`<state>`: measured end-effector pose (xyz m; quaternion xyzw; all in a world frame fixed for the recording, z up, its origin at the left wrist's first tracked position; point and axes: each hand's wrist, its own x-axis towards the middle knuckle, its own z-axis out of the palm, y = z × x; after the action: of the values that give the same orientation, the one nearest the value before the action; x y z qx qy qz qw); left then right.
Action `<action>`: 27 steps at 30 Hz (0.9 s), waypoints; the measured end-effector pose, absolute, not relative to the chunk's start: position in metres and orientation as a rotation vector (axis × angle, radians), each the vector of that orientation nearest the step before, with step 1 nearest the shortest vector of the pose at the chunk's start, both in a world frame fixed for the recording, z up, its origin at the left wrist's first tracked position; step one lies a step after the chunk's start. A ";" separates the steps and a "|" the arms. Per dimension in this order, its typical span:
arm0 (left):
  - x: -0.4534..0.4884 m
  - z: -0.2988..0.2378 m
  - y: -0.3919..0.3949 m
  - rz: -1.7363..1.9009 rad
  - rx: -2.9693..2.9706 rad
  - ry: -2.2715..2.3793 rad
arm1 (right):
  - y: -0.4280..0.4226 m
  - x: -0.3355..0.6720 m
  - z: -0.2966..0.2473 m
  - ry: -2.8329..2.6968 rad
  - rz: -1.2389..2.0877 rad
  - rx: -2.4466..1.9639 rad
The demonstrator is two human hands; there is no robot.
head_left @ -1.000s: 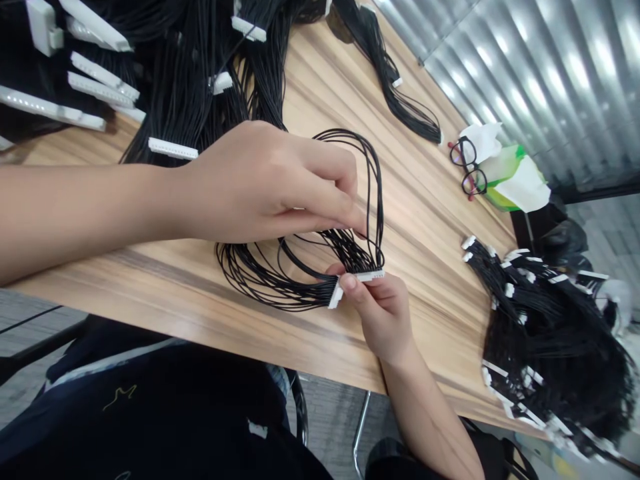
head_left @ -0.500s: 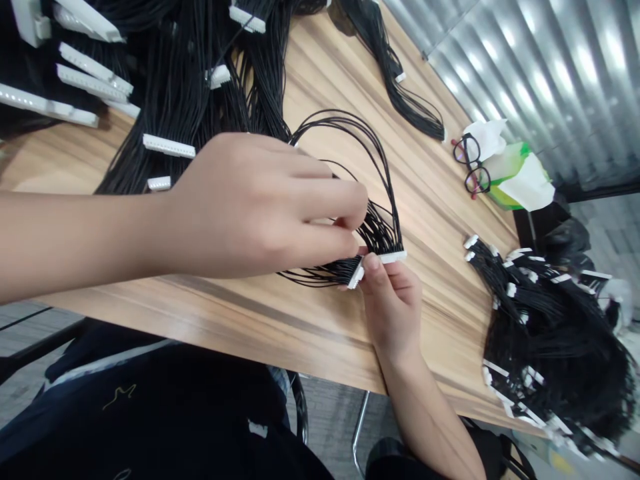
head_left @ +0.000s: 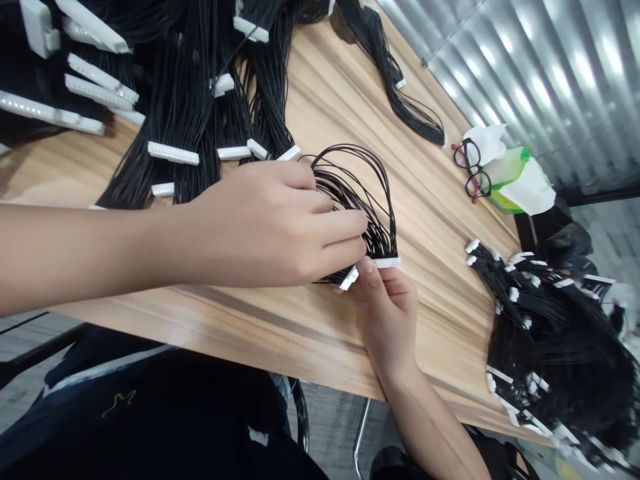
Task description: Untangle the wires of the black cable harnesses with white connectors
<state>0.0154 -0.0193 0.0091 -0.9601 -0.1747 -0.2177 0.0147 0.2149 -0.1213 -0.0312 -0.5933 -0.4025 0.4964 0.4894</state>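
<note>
A wire harness [head_left: 383, 223] of thin black wires, with white plug connectors at its end, is between my two hands just above the wooden table. My left hand [head_left: 280, 223], reaching in from the left with its back up, has its fingers curled over the wires; its thumb is hidden. My right hand [head_left: 387, 307] pinches the harness by its connector end, thumb on top. One long white connector [head_left: 387, 262] shows above my right fingers, and a smaller white connector [head_left: 349, 278] sticks out left of the thumb. Several wires arc up in a loop.
Many black harnesses [head_left: 185, 100] with white connectors lie at the upper left. Another bundle [head_left: 395, 87] rests near the corrugated metal wall [head_left: 530, 60]. Glasses [head_left: 473, 170] and a green tissue pack [head_left: 515, 177] are at the right, above a large harness pile [head_left: 560, 340].
My left hand has shifted slightly right and down along the wires, closer to my right hand. The wire loop sits lower. My right hand has moved slightly left, keeping its pinch.
</note>
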 end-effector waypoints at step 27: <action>0.000 -0.001 0.001 -0.693 -3.405 -0.385 | -0.119 0.216 -0.017 -1.354 1.120 -1.484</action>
<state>-0.0004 0.0008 -0.0011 -0.9587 -0.1085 -0.1951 -0.1765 0.2156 -0.1190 -0.0172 -0.5890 -0.5373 0.4444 0.4085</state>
